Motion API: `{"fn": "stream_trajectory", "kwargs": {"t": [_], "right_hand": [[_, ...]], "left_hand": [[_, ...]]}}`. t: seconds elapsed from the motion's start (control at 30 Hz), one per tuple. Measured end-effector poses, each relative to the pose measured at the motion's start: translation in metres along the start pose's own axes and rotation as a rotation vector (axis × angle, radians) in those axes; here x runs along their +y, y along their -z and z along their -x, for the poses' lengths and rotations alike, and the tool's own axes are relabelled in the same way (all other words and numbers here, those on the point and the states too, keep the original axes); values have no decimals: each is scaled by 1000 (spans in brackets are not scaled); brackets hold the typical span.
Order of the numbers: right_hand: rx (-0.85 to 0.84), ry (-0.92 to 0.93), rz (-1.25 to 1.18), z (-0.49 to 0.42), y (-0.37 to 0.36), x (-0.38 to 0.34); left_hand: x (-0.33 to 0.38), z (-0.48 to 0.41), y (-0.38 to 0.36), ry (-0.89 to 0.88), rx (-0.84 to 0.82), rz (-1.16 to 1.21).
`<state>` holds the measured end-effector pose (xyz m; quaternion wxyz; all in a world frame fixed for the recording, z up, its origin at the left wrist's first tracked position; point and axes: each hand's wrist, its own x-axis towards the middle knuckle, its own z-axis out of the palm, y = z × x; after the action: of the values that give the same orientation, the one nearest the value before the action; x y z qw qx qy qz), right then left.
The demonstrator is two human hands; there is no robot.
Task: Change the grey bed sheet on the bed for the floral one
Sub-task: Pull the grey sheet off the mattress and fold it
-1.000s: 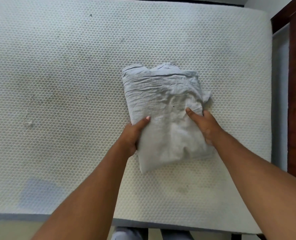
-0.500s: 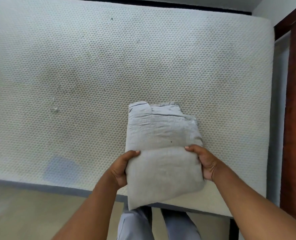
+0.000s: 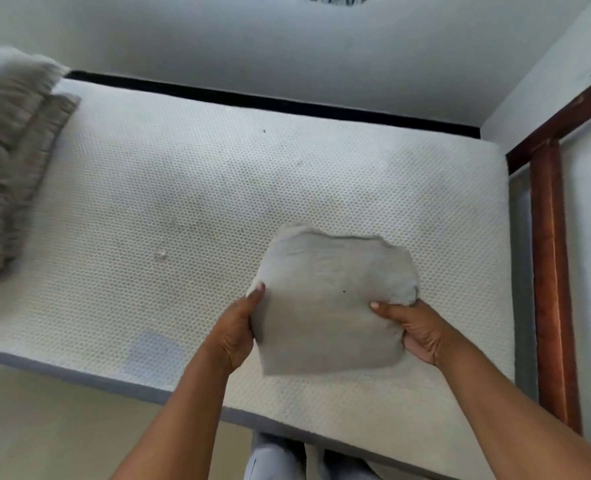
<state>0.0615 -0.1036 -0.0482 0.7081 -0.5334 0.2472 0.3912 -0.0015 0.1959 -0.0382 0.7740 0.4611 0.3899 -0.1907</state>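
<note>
Two grey pillows (image 3: 8,161) lie stacked at the bare mattress's (image 3: 218,209) left end. One folded grey sheet (image 3: 332,303) is gripped above the mattress by left hand (image 3: 233,336) and right hand (image 3: 417,332). White walls, wooden frame (image 3: 550,271) right.

The folded grey sheet (image 3: 328,306), pressed on the mattress (image 3: 183,202) a second ago, is now lifted clear; grey bedding (image 3: 7,168), possibly blurred pillows, has entered at left.

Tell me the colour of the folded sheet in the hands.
Plain grey, no pattern: the folded sheet, head view.
</note>
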Motion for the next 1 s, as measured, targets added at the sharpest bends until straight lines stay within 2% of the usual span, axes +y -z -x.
{"fn": "stream_trajectory", "kwargs": {"t": [0.13, 0.23, 0.33, 0.43, 0.57, 0.7, 0.83, 1.0], "right_hand": [[-8, 194, 25, 4, -14, -27], [36, 249, -61, -1, -18, -27], [97, 160, -47, -9, -13, 0], [157, -46, 69, -16, 6, 50], [207, -298, 170, -12, 27, 114], [346, -307, 109, -14, 33, 142], [399, -272, 63, -23, 27, 132], [435, -328, 244, -49, 35, 132]], "left_hand": [[29, -3, -13, -167, 40, 20], [24, -12, -5, -180, 85, -17], [-2, -19, 15, -52, 139, -149], [-53, -20, 35, 171, 162, -238], [-123, -21, 55, 402, 322, -313], [-153, -29, 60, 454, 389, -190], [-143, -46, 58, 378, 395, -300], [-118, -66, 52, 416, 266, -425]]}}
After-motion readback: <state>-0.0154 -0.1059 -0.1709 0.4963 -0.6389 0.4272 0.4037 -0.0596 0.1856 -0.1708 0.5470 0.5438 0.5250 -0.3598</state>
